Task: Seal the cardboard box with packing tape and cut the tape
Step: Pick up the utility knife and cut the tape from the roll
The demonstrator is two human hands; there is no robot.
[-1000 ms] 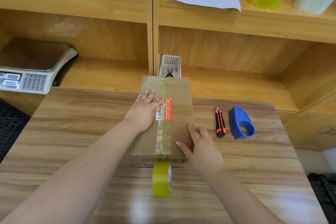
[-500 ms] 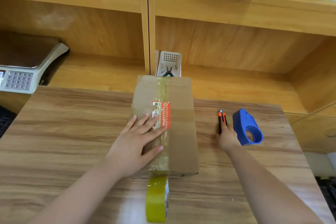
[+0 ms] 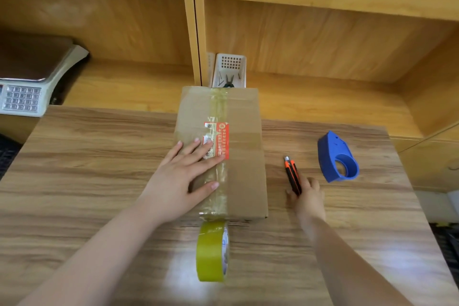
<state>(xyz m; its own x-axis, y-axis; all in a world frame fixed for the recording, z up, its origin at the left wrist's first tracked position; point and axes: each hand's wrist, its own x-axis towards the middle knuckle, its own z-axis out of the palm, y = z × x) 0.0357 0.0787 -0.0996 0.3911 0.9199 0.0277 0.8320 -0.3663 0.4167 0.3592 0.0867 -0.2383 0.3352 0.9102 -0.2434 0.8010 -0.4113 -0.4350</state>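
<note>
One tape roll (image 3: 212, 251) is stood on edge at the near end of the box (image 3: 244, 156), joined to it by the uncut strip (image 3: 218, 176) laid along the lid. The left hand (image 3: 178, 179) is pressed flat on the lid, fingers spread wide. The right hand (image 3: 309, 197) is closed around the rear of one knife (image 3: 291, 172), held just above or on the table (image 3: 87, 156); which cannot be told. One blue dispenser (image 3: 336, 158) is seen beyond, near the right edge. Bare tabletop is left on both sides of the box.
</note>
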